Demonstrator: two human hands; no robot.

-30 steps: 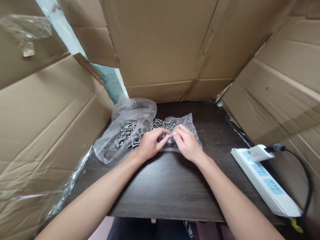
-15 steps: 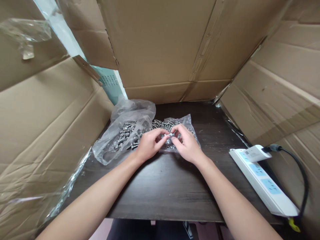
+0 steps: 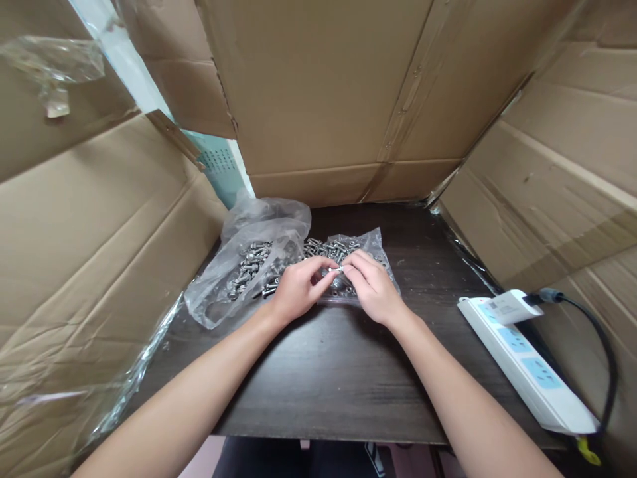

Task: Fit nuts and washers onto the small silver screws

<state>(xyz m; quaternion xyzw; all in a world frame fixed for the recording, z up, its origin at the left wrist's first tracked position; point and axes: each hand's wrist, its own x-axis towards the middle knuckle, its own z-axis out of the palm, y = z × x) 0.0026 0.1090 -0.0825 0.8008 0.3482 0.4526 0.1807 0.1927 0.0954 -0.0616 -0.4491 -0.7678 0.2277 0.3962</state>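
Note:
Between my two hands a small metal bolt [image 3: 335,269] lies level, just above a clear plastic bag of hardware. My left hand [image 3: 300,287] pinches its left end between thumb and fingers. At the other end, the thumb and fingers of my right hand [image 3: 371,284] are closed around the bolt, perhaps on a nut that the fingertips cover. Behind and below the hands, the flat clear bag [image 3: 373,240] carries many loose bolts and nuts. A larger plastic bag [image 3: 204,302] with bolts [image 3: 251,262] lies open to the left of my left hand.
A dark wooden table [image 3: 318,378] bears everything. Cardboard walls [image 3: 328,93] enclose it at the back and both sides. On the right lies a white power strip [image 3: 527,365] with a plugged-in adapter [image 3: 512,307] and a black cable [image 3: 600,338].
My right fingers have closed in tighter around the bolt's right end; before, they were more spread. My left hand keeps its pinch in nearly the same place.

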